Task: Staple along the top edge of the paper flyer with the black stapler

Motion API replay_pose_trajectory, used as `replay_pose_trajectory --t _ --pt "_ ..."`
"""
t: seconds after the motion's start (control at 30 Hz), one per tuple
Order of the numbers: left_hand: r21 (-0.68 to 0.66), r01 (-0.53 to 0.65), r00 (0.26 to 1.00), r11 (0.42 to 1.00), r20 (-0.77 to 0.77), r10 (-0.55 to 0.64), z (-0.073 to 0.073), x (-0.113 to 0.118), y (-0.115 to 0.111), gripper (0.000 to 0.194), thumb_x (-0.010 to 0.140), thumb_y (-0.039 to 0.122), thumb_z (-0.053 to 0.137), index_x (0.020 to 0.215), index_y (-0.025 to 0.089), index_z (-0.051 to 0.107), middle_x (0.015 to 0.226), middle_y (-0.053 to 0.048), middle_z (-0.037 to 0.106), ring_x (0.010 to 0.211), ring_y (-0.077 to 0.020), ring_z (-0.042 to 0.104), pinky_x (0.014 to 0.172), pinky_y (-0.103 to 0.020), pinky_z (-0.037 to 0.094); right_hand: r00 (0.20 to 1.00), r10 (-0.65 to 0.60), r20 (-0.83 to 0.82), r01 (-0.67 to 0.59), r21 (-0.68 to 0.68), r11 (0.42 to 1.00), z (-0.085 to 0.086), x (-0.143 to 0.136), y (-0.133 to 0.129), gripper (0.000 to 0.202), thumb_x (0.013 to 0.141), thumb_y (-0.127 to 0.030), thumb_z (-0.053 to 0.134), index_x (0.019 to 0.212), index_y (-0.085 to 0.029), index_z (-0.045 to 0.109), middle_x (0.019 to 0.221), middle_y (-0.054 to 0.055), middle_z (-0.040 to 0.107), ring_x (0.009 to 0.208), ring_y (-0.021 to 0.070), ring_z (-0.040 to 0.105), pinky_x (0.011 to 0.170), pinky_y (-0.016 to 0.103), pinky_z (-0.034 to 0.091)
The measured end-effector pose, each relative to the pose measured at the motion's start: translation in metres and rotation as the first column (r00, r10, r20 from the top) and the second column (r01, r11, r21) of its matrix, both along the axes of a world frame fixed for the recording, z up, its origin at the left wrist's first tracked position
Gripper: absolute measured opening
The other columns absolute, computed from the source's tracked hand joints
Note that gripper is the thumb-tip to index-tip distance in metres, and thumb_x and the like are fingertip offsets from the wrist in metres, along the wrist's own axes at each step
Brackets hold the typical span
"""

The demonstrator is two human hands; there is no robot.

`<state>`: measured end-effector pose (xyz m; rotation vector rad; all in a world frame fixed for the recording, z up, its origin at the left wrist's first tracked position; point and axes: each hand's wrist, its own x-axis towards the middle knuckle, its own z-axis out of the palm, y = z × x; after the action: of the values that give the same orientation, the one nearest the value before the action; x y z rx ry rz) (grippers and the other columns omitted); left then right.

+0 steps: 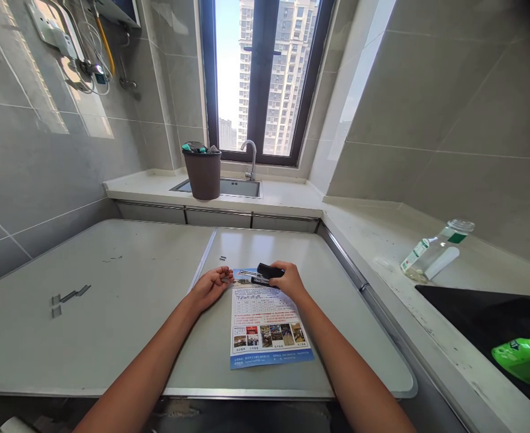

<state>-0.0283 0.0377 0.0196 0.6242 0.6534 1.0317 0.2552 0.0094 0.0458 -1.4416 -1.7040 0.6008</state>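
My right hand (289, 279) grips a black stapler (265, 275) over the top of a printed flyer (267, 322). The stapler's top is lifted, and its metal staple channel shows, pointing left. Close to that end, my left hand (213, 285) is turned partly palm up with the fingers curled in. Something small and greyish seems to be at its fingertips, too small to name. Blue edges, text and a row of photos mark the flyer, which lies flat on the white table. Just beyond my left hand lie small grey staple strips (222, 258).
More grey staple strips (69, 296) lie on the left of the white table (134, 337). A brown bin (202, 174) stands by the sink (240, 188) at the back. On the right counter are a clear glass bottle (436, 252) and a green bottle (526, 359).
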Motion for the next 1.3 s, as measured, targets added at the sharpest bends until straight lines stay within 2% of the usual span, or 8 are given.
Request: replay_pose_trajectory --t 0.1,0.4,0.5,0.6,0.77,0.93,1.1,1.3 --pt "0.058 0.009 1.0 0.998 0.024 -0.01 -0.001 0.0 0.001 0.043 0.063 -0.013 0.049 0.092 0.011 0.071 0.1 -0.01 0.07 0.098 -0.0151 0.07 0.104 -0.029 0.057 0.997 0.081 -0.015 -0.083 -0.135 0.987 -0.003 0.0 0.002 0.03 0.058 -0.018 0.074 0.088 -0.02 0.078 0.081 -0.001 0.071 0.083 0.0214 0.063 0.072 0.028 0.043" --pt "0.218 0.101 0.994 0.971 0.009 -0.105 0.009 0.002 -0.008 0.015 0.087 0.007 0.072 0.101 0.012 0.07 0.109 -0.009 0.071 0.106 -0.016 0.07 0.107 -0.028 0.055 0.958 0.281 0.053 -0.261 -0.238 0.935 -0.007 -0.002 0.0 0.028 0.063 -0.019 0.078 0.09 -0.018 0.071 0.079 -0.005 0.063 0.077 0.0161 0.057 0.069 0.025 0.039" --pt "0.301 0.155 0.987 0.941 -0.085 -0.136 0.01 0.006 -0.014 0.024 0.089 0.018 0.079 0.109 0.015 0.066 0.11 -0.009 0.073 0.101 -0.0164 0.073 0.102 -0.03 0.056 0.938 0.321 0.133 -0.303 -0.138 0.943 -0.001 -0.002 -0.004 0.031 0.072 -0.029 0.083 0.099 -0.019 0.071 0.091 -0.001 0.067 0.083 0.0175 0.059 0.076 0.028 0.044" --pt "0.364 0.206 0.973 0.908 -0.17 -0.153 0.013 0.01 -0.018 0.034 0.089 0.027 0.082 0.114 0.017 0.061 0.109 -0.009 0.076 0.097 -0.0176 0.075 0.098 -0.033 0.058 0.946 0.242 0.215 -0.272 0.121 0.955 0.01 -0.007 -0.012 0.036 0.085 -0.039 0.08 0.114 -0.023 0.068 0.113 0.005 0.067 0.103 0.0231 0.059 0.092 0.037 0.047" --pt "0.465 0.244 0.956 0.851 -0.264 -0.13 0.015 0.015 -0.022 0.042 0.085 0.032 0.085 0.113 0.018 0.057 0.1 -0.01 0.08 0.091 -0.0204 0.076 0.092 -0.036 0.058 0.859 0.207 0.467 -0.443 0.477 0.759 0.017 -0.027 -0.028 0.038 0.096 -0.039 0.072 0.13 -0.025 0.063 0.123 0.01 0.067 0.108 0.0244 0.058 0.098 0.043 0.044" --pt "0.509 0.306 0.935 0.805 -0.319 -0.154 0.013 0.017 -0.025 0.043 0.084 0.036 0.086 0.112 0.016 0.06 0.085 -0.007 0.08 0.074 -0.0183 0.073 0.074 -0.027 0.054 0.762 0.151 0.63 -0.579 0.556 0.597 0.011 -0.052 -0.034 0.019 0.105 -0.025 0.058 0.121 -0.023 0.066 0.112 0.007 0.072 0.103 0.021 0.061 0.09 0.038 0.044" --pt "0.506 0.358 0.92 0.785 -0.334 -0.204 0.017 0.017 -0.028 0.04 0.086 0.035 0.085 0.113 0.015 0.063 0.08 -0.004 0.078 0.075 -0.018 0.073 0.078 -0.028 0.054 0.747 0.064 0.661 -0.565 0.582 0.585 0.009 -0.056 -0.034 0.018 0.104 -0.014 0.054 0.113 -0.022 0.068 0.104 0.005 0.074 0.095 0.0194 0.061 0.085 0.037 0.044" --pt "0.488 0.335 0.938 0.806 -0.257 -0.234 0.022 0.017 -0.031 0.042 0.088 0.034 0.082 0.121 0.02 0.062 0.105 -0.01 0.078 0.104 -0.024 0.074 0.099 -0.037 0.053 0.81 0.004 0.587 -0.477 0.654 0.587 0.007 -0.048 -0.032 0.024 0.104 -0.015 0.053 0.121 -0.023 0.068 0.111 0.007 0.074 0.096 0.0204 0.061 0.086 0.038 0.045"
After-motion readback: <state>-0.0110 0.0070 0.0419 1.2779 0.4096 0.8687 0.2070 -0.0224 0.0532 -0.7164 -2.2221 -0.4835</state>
